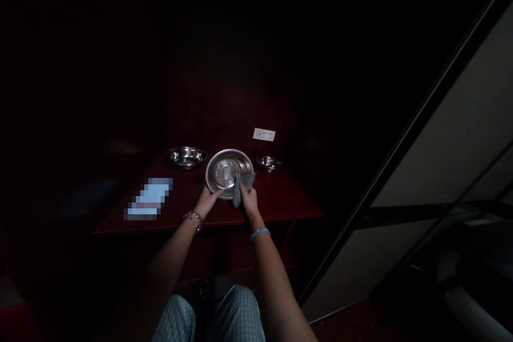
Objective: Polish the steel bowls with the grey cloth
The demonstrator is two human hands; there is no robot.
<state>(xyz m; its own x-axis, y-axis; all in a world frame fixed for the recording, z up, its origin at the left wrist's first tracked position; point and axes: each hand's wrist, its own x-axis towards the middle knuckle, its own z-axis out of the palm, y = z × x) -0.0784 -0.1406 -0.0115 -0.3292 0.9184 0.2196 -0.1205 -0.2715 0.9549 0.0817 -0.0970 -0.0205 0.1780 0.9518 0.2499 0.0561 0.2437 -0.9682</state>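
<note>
A round steel bowl (225, 169) is tilted up toward me on a dark red table (280, 197). My left hand (208, 200) grips its near left rim, fingers curled around the edge. My right hand (249, 199) is closed on a grey cloth (242, 186) that is pressed against the bowl's lower right rim and inner wall. A beaded bracelet is on my left wrist and a light blue band on my right.
A second steel bowl (186, 157) sits behind at the left and a smaller one (268, 163) at the right. A white socket plate (264, 134) lies further back. A blurred pale flat item (148, 199) lies at the left. A sloping glass panel (441, 133) rises on the right.
</note>
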